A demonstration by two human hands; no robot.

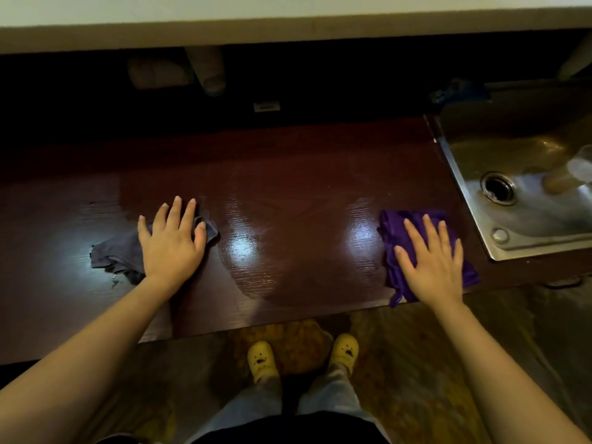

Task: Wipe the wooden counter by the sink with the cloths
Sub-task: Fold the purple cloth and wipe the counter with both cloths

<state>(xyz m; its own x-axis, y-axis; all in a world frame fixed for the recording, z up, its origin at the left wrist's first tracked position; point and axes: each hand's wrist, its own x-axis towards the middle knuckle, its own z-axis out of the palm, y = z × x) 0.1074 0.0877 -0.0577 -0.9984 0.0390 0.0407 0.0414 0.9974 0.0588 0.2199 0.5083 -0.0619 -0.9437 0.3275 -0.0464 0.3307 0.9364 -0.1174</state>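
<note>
A dark reddish wooden counter (288,193) runs across the view, glossy with wet streaks. My left hand (171,240) lies flat, fingers spread, pressing a crumpled grey cloth (118,253) onto the counter's left part. My right hand (432,261) lies flat with spread fingers on a purple cloth (395,232) near the counter's front edge, just left of the steel sink (474,200). A corner of the purple cloth hangs over the front edge.
The sink has a round drain (499,187) and a clear container (573,168) lying in it. A blue item (461,89) sits behind the sink. Dim objects (179,70) stand in the dark back left. My feet in yellow slippers (262,360) stand below the counter edge.
</note>
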